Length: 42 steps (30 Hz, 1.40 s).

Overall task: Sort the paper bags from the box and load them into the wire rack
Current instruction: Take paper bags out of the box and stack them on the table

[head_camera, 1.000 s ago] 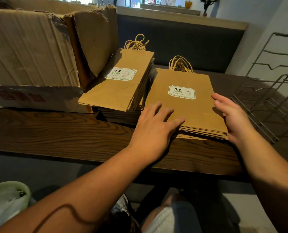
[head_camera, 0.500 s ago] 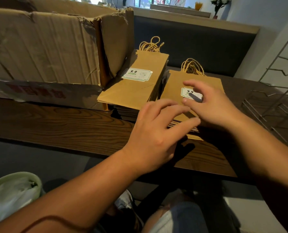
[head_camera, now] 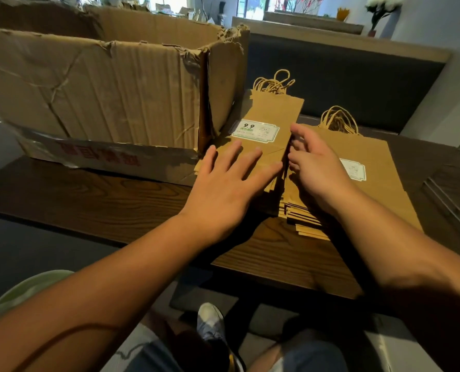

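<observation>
paper bags lie in two flat stacks on the table; the left hand [head_camera: 225,185], fingers spread, now presses the left stack [head_camera: 261,135] beside the box [head_camera: 102,87], having left the right stack [head_camera: 365,167], while the right hand [head_camera: 314,165], loosely curled, has crossed to the seam between them, likely squaring this pile next.

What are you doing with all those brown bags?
A person is sorting flat paper bags on a wooden table. Two stacks lie beside a torn cardboard box. The left hand rests flat on the left stack, which leans against the box. The right hand reaches over the right stack, fingers at the left stack's edge. The wire rack at the right shows no bags yet.
</observation>
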{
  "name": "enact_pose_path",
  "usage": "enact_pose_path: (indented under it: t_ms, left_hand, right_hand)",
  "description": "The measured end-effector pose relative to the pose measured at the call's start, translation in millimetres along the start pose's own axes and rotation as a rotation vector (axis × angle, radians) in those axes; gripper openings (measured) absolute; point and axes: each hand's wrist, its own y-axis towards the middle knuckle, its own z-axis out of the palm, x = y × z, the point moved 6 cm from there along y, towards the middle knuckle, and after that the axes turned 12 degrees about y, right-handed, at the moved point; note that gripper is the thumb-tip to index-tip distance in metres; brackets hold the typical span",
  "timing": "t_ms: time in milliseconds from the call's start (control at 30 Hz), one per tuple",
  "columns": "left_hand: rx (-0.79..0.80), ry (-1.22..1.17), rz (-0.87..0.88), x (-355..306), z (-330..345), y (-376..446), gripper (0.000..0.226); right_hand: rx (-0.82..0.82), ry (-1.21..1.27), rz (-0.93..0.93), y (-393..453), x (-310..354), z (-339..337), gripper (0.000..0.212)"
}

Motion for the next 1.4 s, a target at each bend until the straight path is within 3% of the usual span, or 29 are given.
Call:
enact_pose_path:
  t_ms: [233, 433, 533, 700, 833, 933, 1000, 1100, 1300, 1400]
  left_hand:
    - [-0.027, 0.037, -0.04, -3.8, -1.3, 23.3, 0.056]
    - [-0.008, -0.04, -0.017, 3.4, -11.4, 25.4, 0.06]
    - [-0.094, -0.186, 0.045, 9.6, -37.4, 24.3, 0.059]
    - [-0.349, -0.401, 0.146, 35.9, -104.9, 26.9, 0.056]
    - [-0.529, -0.422, 0.04, 84.2, -147.8, 27.2, 0.055]
    - [-0.552, -0.419, -0.123, 131.9, -173.7, 30.3, 0.047]
    - [-0.497, -0.354, -0.228, 164.8, -187.5, 38.7, 0.036]
    - [-0.264, -0.132, -0.317, 212.4, -190.6, 65.4, 0.026]
    - [0.37, 0.084, -0.277, 290.4, -138.6, 118.3, 0.033]
    - [0.577, 0.154, -0.246, 314.1, -111.1, 131.4, 0.037]
  right_hand:
    - [-0.011, 0.141, 0.035, 6.9, 0.3, -3.0, 0.044]
    - [-0.098, -0.125, -0.043, 7.4, 17.7, -7.9, 0.042]
    - [-0.098, -0.314, -0.177, 9.7, 45.8, 1.1, 0.046]
    - [-0.043, -0.365, -0.363, 17.1, 97.2, 31.5, 0.049]
    - [-0.041, -0.388, -0.498, 31.8, 142.1, 62.4, 0.043]
    - [-0.011, -0.409, -0.571, 49.4, 173.3, 89.0, 0.047]
    - [0.057, -0.472, -0.585, 65.5, 190.0, 109.9, 0.046]
    - [0.265, -0.645, -0.507, 91.3, 202.6, 145.2, 0.037]
    - [0.642, -1.099, -0.267, 150.1, 186.8, 211.3, 0.032]
    - [0.739, -1.245, -0.135, 181.8, 172.6, 236.6, 0.037]
